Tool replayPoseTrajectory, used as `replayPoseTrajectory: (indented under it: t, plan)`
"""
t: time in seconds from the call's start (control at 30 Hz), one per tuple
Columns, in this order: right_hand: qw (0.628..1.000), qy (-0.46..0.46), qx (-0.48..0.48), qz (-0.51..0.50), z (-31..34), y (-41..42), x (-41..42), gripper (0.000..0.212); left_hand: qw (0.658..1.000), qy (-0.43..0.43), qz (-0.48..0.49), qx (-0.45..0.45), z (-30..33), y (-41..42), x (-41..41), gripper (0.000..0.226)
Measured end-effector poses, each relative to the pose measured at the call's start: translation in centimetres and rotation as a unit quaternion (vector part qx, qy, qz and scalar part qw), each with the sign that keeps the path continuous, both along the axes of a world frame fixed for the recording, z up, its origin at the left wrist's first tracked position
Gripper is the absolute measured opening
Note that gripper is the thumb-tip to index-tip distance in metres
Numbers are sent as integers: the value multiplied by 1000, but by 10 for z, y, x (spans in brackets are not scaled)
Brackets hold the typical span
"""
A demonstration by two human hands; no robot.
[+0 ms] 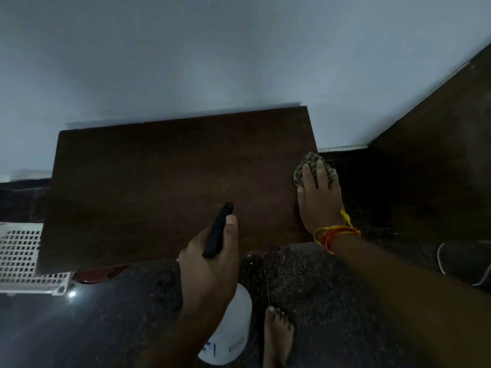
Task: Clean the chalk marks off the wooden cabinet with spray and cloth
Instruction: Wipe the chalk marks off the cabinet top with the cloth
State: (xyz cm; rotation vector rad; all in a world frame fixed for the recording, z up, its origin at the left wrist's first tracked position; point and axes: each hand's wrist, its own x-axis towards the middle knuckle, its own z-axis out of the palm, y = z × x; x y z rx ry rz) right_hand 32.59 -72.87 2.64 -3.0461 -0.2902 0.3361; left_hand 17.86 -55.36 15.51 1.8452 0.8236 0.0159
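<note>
The dark brown wooden cabinet (159, 187) is viewed from above, its top below both hands. The right hand (318, 200) lies flat with fingers extended, pressing the bunched grey checked cloth (309, 162) onto the top's right edge; the cloth protrudes beyond the fingertips. The left hand (210, 264) grips the black trigger head of the white plastic spray bottle (235, 322) at the front edge, with the bottle body below the wrist

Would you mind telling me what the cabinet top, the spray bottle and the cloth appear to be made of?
Cabinet top: dark brown wood or wood veneer, smooth matte, faint grain streaks.
Spray bottle: likely plastic, translucent white body, black trigger head.
Cloth: woven fabric, bunched, checked pattern.
</note>
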Motion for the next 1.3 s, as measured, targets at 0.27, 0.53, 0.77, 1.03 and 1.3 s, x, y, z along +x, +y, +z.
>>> replayPoseTrajectory:
  t: [0.27, 0.53, 0.77, 1.03, 1.3]
  plan:
    - [999, -15, -5, -38, 9, 10, -85, 55, 1000, -14, -3, -13, 2, 26, -87, 70]
    - [998, 9, 41, 42, 0, 98, -151, 54, 998, -50, 19, -20, -2, 51, -145, 62]
    - [992, -34, 68, 101, 8, 76, -131, 48, 998, -44, 47, -19, -25, 52, -161, 77]
    - [990, -88, 113, -6, 5, 38, -100, 45, 996, -72, 58, -10, -54, 37, -161, 78]
    - [979, -143, 144, 14, -3, 75, -119, 42, 990, -128, 54, -10, -97, 37, -173, 75]
